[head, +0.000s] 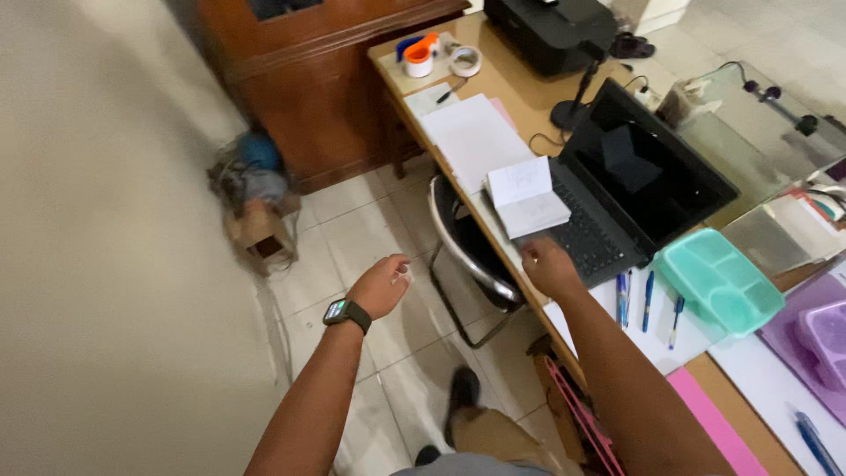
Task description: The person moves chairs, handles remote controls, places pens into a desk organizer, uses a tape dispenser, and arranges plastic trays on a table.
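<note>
I judged the small open notepad light and floppy, its pages apt to bend, so best taken by the stiffer spine edge; it lay on the laptop near the worktop's front edge. My right hand rested just beside it, grip loosely curled, empty. My left hand hung over the floor, fingers loosely closed on nothing I could see.

Both arms outstretched, left hand loosely curled
</note>
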